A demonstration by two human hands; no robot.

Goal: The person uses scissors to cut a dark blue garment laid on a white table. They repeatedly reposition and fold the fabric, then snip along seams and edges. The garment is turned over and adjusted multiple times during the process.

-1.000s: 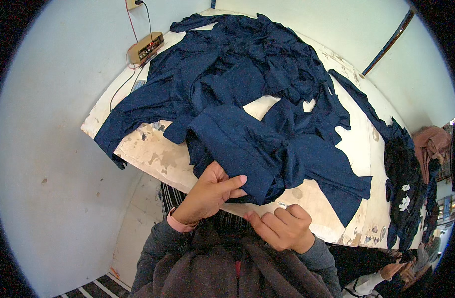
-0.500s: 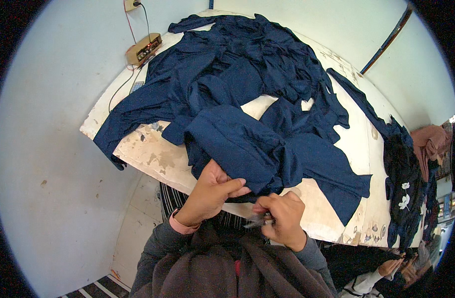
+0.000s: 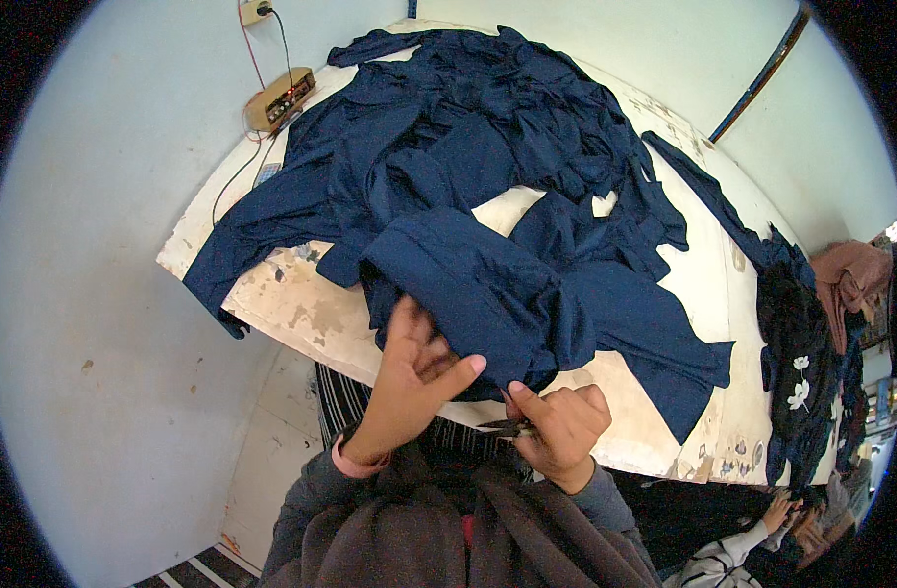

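Note:
A navy blue garment piece lies bunched over the near edge of the table. My left hand is open at its near left edge, thumb stretched out and the fingers partly behind a fold of the cloth. Just to the right, my right hand is closed, its thumb at the cloth's near corner. It holds small dark thread snips, whose pointed blades stick out to the left; their handle is hidden in the palm. Beyond the hands spreads a large heap of the same navy cloth.
The pale, worn tabletop shows around the cloth. A tan box with wires stands by the left wall. Black cloth with white flowers hangs over the table's right end. Another person's hand shows at the lower right.
My left hand has let go of its pinch on the cloth edge and spread its fingers upward by the fold. My right hand has turned slightly, its thumb now at the cloth's corner.

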